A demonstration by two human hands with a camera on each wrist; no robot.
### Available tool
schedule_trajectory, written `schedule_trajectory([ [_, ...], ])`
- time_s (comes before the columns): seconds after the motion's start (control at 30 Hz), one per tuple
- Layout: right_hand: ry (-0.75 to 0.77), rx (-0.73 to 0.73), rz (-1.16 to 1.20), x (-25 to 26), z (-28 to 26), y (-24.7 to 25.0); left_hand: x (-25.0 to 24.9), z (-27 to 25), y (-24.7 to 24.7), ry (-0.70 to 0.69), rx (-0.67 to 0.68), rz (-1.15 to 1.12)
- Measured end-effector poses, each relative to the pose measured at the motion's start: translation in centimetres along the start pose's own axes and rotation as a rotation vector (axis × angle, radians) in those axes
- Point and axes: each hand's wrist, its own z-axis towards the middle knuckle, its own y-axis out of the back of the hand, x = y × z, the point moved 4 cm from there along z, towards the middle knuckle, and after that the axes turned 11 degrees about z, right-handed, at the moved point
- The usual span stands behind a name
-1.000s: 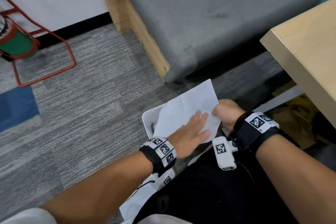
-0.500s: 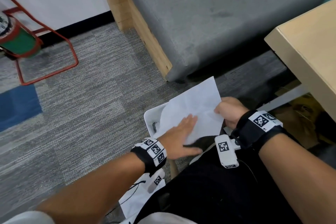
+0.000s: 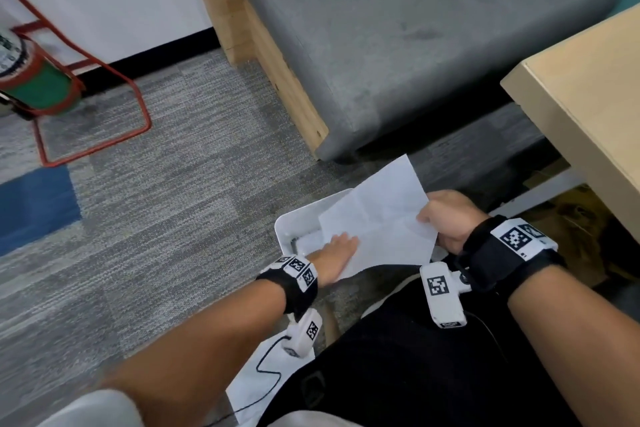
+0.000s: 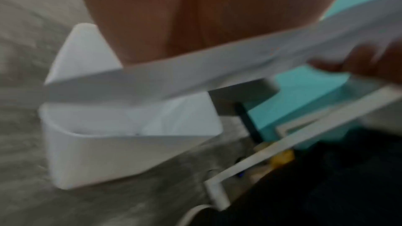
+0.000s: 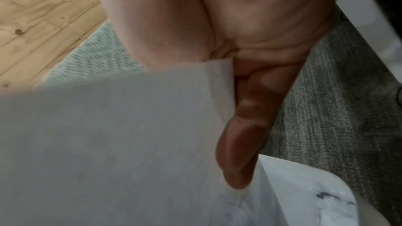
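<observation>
Two hands (image 3: 334,253) (image 3: 446,220) on one sheet (image 3: 377,215)

Grey carpet (image 3: 180,204), grey bench (image 3: 398,28), wooden table (image 3: 588,87)

My head camera looks down from above; my 2 wrist cameras sit close, sharing the white paper (image 3: 381,218) and bin (image 3: 286,218).

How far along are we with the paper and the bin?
Done: the creased sheet of paper is held over the white bin. In hand: the right hand pinches its right edge; the left hand lies flat on its near left part. Left: the sheet is not yet inside the bin.
</observation>
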Motion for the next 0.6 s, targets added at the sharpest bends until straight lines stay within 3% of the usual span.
schedule_trajectory([
  [0.07,0.003,-0.023,-0.003,0.0,0.1,0.6,3.5,1.7,-1.2,0.194,0.023,0.3],
  [0.13,-0.005,-0.059,0.017,-0.2,0.4,1.3,5.5,2.2,-0.2,0.324,-0.108,0.387],
  [0.33,-0.029,-0.066,-0.002,-0.8,0.9,0.5,-2.0,-1.2,4.3,0.074,-0.595,0.209],
  [0.4,-0.013,-0.049,0.016,-0.5,0.7,-0.2,-4.7,-1.6,3.9,-0.142,-0.557,0.177],
  [0.47,-0.008,-0.015,0.013,-0.5,0.7,-0.8,-6.8,-1.5,2.8,-0.376,-0.366,0.103],
  [0.5,-0.009,0.004,0.018,-0.5,0.8,-1.0,-7.1,-1.0,2.3,-0.419,-0.294,0.066],
  [0.6,-0.024,-0.004,-0.003,-0.7,0.8,-0.9,-5.3,1.4,1.6,-0.253,-0.17,-0.018],
])
